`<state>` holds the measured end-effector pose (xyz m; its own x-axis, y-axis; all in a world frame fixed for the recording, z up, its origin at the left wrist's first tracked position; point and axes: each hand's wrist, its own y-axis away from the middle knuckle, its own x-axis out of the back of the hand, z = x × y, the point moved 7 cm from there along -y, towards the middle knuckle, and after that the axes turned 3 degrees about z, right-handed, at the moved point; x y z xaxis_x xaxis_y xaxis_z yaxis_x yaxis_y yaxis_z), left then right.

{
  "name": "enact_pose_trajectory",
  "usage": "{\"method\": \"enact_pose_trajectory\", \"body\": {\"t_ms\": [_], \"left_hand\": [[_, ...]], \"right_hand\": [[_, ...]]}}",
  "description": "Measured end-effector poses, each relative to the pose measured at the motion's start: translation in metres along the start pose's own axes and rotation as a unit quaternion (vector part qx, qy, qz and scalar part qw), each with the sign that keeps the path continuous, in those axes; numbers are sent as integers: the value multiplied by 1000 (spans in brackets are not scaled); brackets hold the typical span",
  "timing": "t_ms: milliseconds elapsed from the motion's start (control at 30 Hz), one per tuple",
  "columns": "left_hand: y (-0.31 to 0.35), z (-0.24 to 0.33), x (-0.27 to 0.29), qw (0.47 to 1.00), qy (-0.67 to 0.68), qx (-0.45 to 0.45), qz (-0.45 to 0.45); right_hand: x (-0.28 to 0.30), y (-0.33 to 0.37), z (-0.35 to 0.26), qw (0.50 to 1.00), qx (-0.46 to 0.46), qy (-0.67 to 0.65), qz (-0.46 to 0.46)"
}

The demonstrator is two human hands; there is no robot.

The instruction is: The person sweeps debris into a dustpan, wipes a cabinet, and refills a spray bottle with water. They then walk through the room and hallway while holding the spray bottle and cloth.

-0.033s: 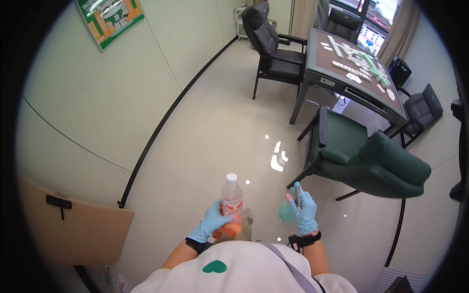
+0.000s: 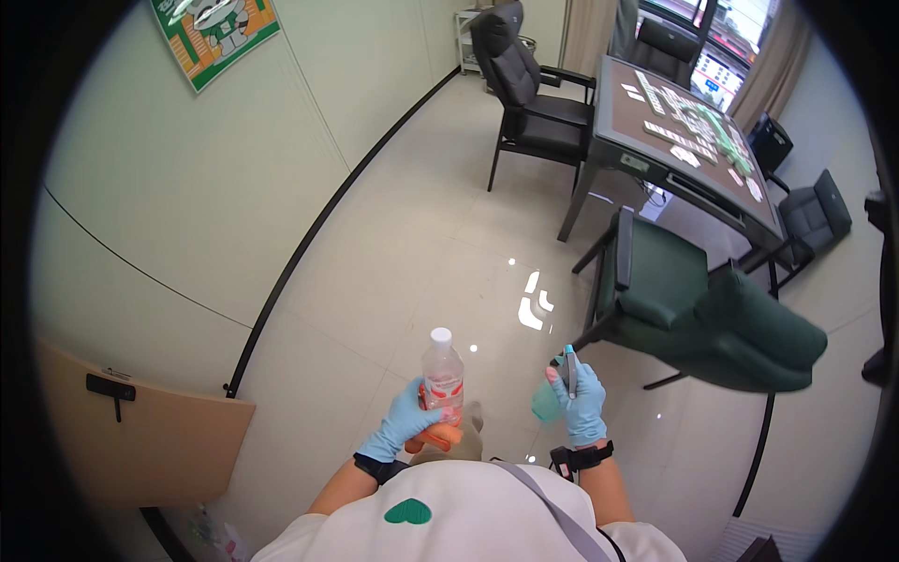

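Note:
My left hand point(image 2: 403, 420), in a light blue glove, is closed around a clear plastic bottle point(image 2: 442, 363) with a white cap and red marks on its side. An orange cloth point(image 2: 438, 436) is bunched under the bottle in the same hand. Also gloved in blue, my right hand point(image 2: 585, 405) is closed on what looks like a spray bottle, with a grey head point(image 2: 569, 375), a blue tip and a translucent green body point(image 2: 546, 403). Its fingers partly cover it. Both hands are in front of my body, well apart, above the floor.
A green chair point(image 2: 660, 258) stands ahead on the right, beside a table point(image 2: 623, 108) strewn with mahjong tiles. Black chairs point(image 2: 548, 140) surround the table. A long wall point(image 2: 187, 187) runs along the left, and a wooden door point(image 2: 140, 440) is at lower left.
The room has shifted slightly in view. Both hands keep the same hold and have barely moved.

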<state>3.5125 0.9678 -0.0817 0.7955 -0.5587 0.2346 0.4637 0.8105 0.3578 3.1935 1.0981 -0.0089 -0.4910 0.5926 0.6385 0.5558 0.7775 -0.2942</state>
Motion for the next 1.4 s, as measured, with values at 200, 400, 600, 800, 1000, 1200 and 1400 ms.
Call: {"method": "enact_pose_trajectory", "body": {"t_ms": [200,400,600,800,1000,1200,1400], "left_hand": [[-108,65,52,995,69,-67,17],[-245,77,84,992,95,11,82],[-324,100,150,970,97,35,218],[-420,45,200,962,90,117,232],[-579,-82,204,964,124,165,167],[-748,-255,199,958,200,164,127],[-913,-428,272,965,189,47,177]], "right_hand": [[-60,-149,-24,992,-42,-118,-3],[-153,-313,25,995,-53,-38,-76],[-300,-436,68,979,35,-119,-164],[-477,-504,122,958,-104,-150,-220],[-667,-550,198,951,-174,-15,-257],[-812,-557,289,954,-147,-2,-260],[-911,-565,343,961,-133,-13,-244]]}}
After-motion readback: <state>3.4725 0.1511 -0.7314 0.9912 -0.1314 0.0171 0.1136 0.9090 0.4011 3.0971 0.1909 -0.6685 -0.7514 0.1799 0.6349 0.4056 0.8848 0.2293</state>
